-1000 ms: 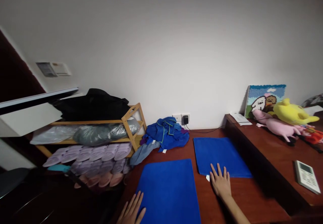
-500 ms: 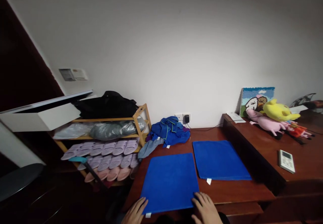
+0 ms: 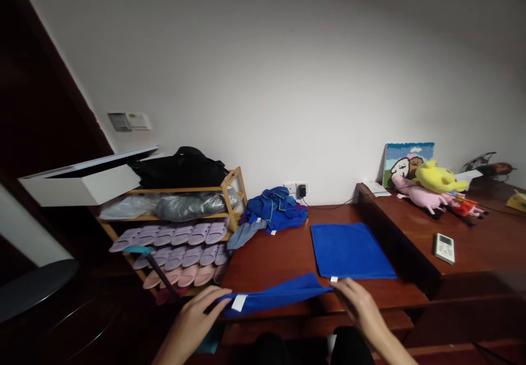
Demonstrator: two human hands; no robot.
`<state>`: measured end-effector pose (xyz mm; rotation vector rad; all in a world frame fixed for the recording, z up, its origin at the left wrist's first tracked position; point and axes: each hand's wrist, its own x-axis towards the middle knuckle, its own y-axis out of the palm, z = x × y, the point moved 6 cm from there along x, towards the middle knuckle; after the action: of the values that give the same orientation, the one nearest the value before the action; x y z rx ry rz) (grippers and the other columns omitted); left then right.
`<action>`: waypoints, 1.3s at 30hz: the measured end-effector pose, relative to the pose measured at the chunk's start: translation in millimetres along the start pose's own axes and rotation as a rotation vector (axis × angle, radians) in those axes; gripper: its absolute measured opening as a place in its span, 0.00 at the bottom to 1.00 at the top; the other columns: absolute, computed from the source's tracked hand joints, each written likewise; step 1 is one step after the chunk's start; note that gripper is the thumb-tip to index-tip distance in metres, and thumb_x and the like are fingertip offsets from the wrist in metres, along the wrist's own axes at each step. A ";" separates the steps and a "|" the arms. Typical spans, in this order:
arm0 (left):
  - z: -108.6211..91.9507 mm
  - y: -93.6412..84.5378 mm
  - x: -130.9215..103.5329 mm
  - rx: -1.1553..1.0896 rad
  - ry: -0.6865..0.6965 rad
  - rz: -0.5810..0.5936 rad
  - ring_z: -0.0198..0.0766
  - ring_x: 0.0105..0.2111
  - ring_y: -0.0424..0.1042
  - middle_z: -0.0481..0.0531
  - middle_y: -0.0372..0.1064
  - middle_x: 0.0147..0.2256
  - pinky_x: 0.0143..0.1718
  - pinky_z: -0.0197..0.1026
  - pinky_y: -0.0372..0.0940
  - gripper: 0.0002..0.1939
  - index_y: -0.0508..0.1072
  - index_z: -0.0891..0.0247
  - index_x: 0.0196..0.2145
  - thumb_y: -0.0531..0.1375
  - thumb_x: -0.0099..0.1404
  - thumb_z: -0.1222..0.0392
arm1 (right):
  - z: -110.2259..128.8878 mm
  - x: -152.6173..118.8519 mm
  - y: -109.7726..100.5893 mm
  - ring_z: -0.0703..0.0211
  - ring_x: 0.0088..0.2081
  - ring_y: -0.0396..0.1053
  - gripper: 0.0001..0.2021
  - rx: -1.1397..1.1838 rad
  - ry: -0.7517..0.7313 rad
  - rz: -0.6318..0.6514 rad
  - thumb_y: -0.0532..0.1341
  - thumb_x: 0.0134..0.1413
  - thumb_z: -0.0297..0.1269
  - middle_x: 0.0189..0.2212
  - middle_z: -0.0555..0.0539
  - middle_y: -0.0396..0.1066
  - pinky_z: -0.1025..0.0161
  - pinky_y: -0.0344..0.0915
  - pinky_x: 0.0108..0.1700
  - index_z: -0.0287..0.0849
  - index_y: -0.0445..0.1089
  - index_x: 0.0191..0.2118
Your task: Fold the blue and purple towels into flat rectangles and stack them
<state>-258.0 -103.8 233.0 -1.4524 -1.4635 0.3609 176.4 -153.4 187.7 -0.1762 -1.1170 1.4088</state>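
Where it lay flat before, near blue cloth (image 3: 280, 295) lifted, edge pinched in left grip (image 3: 199, 313) and right grip (image 3: 358, 301)

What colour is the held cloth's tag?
The tag is white, clearest in the head view.

Just left of the flat blue cloth (image 3: 353, 251), the white tag (image 3: 239, 302) on the lifted cloth (image 3: 283, 292) is too small to read; nearer than the flat blue cloth, both forearms (image 3: 388, 344) and the dark-clad knees (image 3: 349, 348) are cut off below. Far left of it, a dark seat (image 3: 36, 288) is cut by the picture's edge; behind-left, folds hide how many pieces the crumpled pile (image 3: 277, 209) has. Right of it, the remote's (image 3: 444, 249) markings are illegible and a yellow object (image 3: 518, 201) is cut off
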 end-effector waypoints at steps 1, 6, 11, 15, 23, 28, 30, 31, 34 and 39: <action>-16.7 -11.5 8.0 -0.044 0.010 -0.008 0.44 0.44 0.78 0.47 0.81 0.43 0.49 0.42 0.73 0.16 0.82 0.51 0.39 0.59 0.68 0.42 | 2.2 5.0 -25.6 0.56 0.44 0.74 0.18 0.045 0.008 -0.013 0.51 0.71 0.36 0.45 0.43 0.75 0.63 0.71 0.47 0.51 0.72 0.58; -93.3 -16.5 54.8 -0.206 0.059 0.160 0.41 0.38 0.78 0.48 0.82 0.38 0.42 0.39 0.72 0.15 0.83 0.54 0.38 0.63 0.66 0.43 | -2.8 22.2 -127.8 0.56 0.41 0.75 0.16 0.084 0.043 -0.021 0.56 0.69 0.47 0.41 0.44 0.76 0.64 0.72 0.45 0.50 0.76 0.51; -132.3 44.0 111.5 -0.339 0.058 0.409 0.35 0.24 0.73 0.51 0.79 0.27 0.27 0.34 0.65 0.22 0.82 0.67 0.38 0.63 0.66 0.43 | -64.5 46.6 -164.3 0.54 0.37 0.77 0.19 0.047 0.134 0.067 0.57 0.65 0.53 0.39 0.44 0.79 0.61 0.74 0.41 0.46 0.79 0.46; -162.3 79.3 177.4 -0.367 0.081 0.335 0.34 0.17 0.70 0.45 0.71 0.16 0.23 0.34 0.62 0.23 0.80 0.69 0.39 0.61 0.67 0.43 | -119.6 96.2 -198.9 0.49 0.42 0.78 0.20 -0.072 0.118 -0.088 0.58 0.62 0.53 0.41 0.42 0.80 0.55 0.73 0.48 0.45 0.79 0.44; -204.1 126.0 263.7 -0.239 0.179 -0.028 0.39 0.33 0.78 0.54 0.77 0.34 0.38 0.41 0.69 0.19 0.72 0.64 0.48 0.50 0.77 0.48 | -166.1 154.8 -256.0 0.51 0.46 0.75 0.17 -0.191 0.058 -0.493 0.55 0.62 0.45 0.44 0.42 0.78 0.53 0.70 0.52 0.43 0.77 0.45; -185.9 204.3 202.7 -0.117 0.225 -0.011 0.43 0.44 0.76 0.59 0.75 0.46 0.45 0.43 0.68 0.14 0.71 0.60 0.48 0.48 0.78 0.55 | -233.1 80.9 -185.3 0.50 0.49 0.74 0.17 -0.094 0.238 -0.438 0.54 0.59 0.43 0.47 0.42 0.78 0.51 0.68 0.57 0.43 0.76 0.46; -173.2 246.8 163.3 -0.072 0.222 0.046 0.43 0.42 0.77 0.57 0.75 0.45 0.44 0.42 0.69 0.13 0.72 0.59 0.46 0.48 0.77 0.58 | -266.7 37.1 -138.9 0.49 0.52 0.74 0.18 -0.047 0.396 -0.357 0.54 0.57 0.43 0.48 0.42 0.78 0.50 0.66 0.60 0.43 0.77 0.46; -166.8 267.8 143.8 -0.052 0.221 0.078 0.43 0.40 0.78 0.56 0.75 0.43 0.42 0.42 0.70 0.12 0.72 0.58 0.44 0.49 0.76 0.60 | -282.3 14.7 -116.6 0.49 0.52 0.74 0.18 -0.028 0.494 -0.322 0.53 0.55 0.42 0.47 0.42 0.78 0.50 0.66 0.61 0.43 0.77 0.44; -148.4 319.3 96.9 -0.008 0.224 0.152 0.45 0.41 0.78 0.55 0.77 0.41 0.43 0.44 0.72 0.10 0.73 0.57 0.40 0.52 0.72 0.63 | -309.2 -38.2 -67.3 0.45 0.48 0.77 0.15 -0.023 0.633 -0.272 0.54 0.48 0.38 0.42 0.39 0.80 0.49 0.69 0.57 0.43 0.78 0.35; -126.8 352.4 81.0 0.063 0.228 0.202 0.48 0.50 0.76 0.56 0.75 0.52 0.52 0.51 0.72 0.16 0.74 0.55 0.49 0.51 0.71 0.66 | -328.7 -64.1 -43.3 0.44 0.53 0.75 0.16 -0.025 0.709 -0.261 0.55 0.44 0.39 0.49 0.36 0.77 0.50 0.66 0.61 0.42 0.79 0.34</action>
<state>63.2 -3.7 49.6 -1.5412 -1.1186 0.3493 448.7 -52.7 15.3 -0.4868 -0.5417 0.9747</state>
